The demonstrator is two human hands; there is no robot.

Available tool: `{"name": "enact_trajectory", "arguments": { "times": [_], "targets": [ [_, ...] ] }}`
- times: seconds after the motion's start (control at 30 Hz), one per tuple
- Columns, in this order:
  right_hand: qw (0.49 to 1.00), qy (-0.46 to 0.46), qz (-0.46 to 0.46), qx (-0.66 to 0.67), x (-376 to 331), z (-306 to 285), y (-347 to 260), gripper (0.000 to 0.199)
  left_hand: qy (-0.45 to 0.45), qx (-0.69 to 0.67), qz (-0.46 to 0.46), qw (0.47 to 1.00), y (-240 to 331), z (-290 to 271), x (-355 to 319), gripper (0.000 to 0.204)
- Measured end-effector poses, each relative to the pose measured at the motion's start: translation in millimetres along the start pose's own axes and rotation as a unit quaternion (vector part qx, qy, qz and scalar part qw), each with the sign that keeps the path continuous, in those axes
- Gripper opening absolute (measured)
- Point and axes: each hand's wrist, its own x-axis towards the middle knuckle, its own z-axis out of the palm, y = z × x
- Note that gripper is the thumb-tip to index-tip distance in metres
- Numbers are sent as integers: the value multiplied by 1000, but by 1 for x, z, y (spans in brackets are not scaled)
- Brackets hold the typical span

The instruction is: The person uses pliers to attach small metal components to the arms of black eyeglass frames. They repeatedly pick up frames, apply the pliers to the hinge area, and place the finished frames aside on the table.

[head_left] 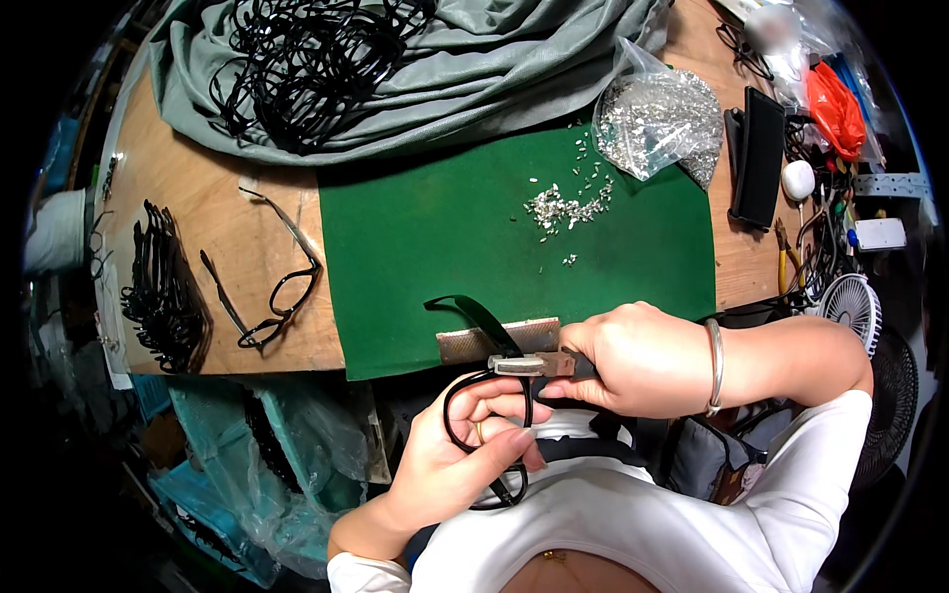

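Observation:
My left hand [445,450] holds a black eyeglass frame [482,316] by its front, fingers around and through one rim. One temple of the frame points up and away over the table's near edge. My right hand [633,361] is closed on the dark handle of pliers [524,366]. Their metal jaws meet the frame where the temple joins the front; the exact grip point is too small to tell. Just behind the jaws, a textured metal block [463,346] lies at the near edge of the green mat [425,237].
Small silvery pieces [559,210] lie scattered on the mat beside a clear bag [657,114] of them. A heap of black frames [306,74] rests on grey cloth [504,94]. More frames [163,296] and one pair of glasses [282,311] are left. Yellow-handled pliers [784,265] lie right.

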Motion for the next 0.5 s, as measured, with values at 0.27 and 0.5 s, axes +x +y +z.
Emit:
{"name": "enact_trajectory", "arguments": {
  "times": [0.27,0.5],
  "targets": [
    [978,-173,-10,115,12,-39,18,50,3,-11,-12,1000,13,-1,1,41],
    [987,147,-67,2,26,16,50,29,104,156,116,975,35,-14,-13,42]
  ]
}}
